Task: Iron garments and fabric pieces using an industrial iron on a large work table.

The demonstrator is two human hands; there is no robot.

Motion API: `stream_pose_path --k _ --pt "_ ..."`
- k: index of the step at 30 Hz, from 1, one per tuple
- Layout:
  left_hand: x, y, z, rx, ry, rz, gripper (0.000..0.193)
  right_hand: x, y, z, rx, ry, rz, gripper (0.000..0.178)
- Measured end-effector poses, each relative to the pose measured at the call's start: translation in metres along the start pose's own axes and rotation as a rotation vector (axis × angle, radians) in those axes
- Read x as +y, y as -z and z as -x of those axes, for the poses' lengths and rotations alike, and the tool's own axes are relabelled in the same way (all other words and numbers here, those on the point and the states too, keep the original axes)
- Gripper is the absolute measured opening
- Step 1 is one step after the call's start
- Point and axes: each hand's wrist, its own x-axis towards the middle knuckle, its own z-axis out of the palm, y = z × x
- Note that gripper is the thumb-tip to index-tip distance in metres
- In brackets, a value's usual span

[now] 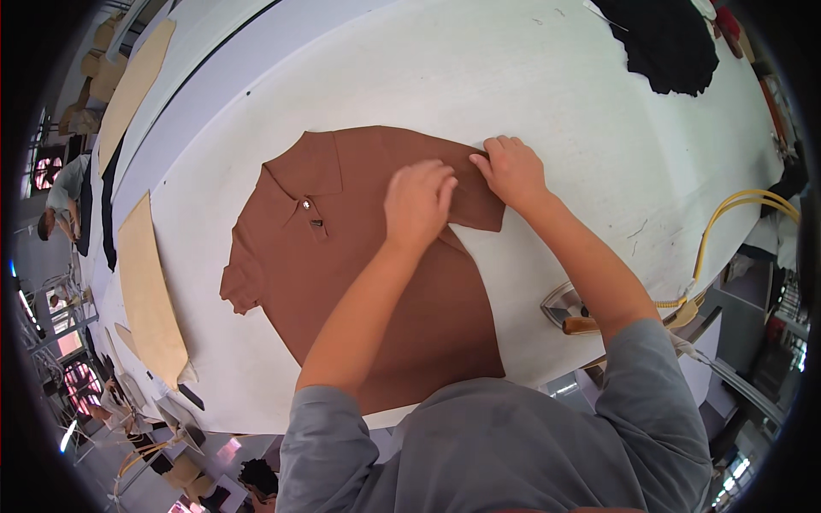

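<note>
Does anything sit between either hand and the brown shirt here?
Nothing visible. The right hand is at the outer edge of the shirt's sleeve; the left hand, blurred, is over the shirt, contact unclear. The iron sits right of the shirt, clear of both.

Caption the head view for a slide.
Right hand at a brown shirt's sleeve, left hand over the shirt, iron on the white table.

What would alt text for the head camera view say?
A person's right hand touches the sleeve of a brown collared shirt spread on a white table; the left hand, blurred, is over the shirt. An iron sits to the right.
</note>
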Motion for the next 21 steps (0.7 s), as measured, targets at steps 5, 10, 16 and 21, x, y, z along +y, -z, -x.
stream_pose_path --k 5,10,16,21 --pt "-0.046 -0.015 -0.034 -0.049 -0.136 -0.438 0.044 -0.005 -0.004 0.002 -0.202 -0.075 -0.025 0.014" --pt "-0.034 -0.017 -0.058 -0.115 -0.084 -0.518 0.047 0.016 0.007 -0.035 -0.331 -0.088 0.029 0.015" --pt "0.006 -0.006 -0.006 -0.156 -0.039 -0.212 0.027 0.021 0.024 0.012 0.174 0.288 -0.143 0.016" --pt "0.006 -0.026 0.031 -0.082 -0.032 -0.110 0.015 0.012 0.031 0.061 0.000 0.345 -0.059 0.013"
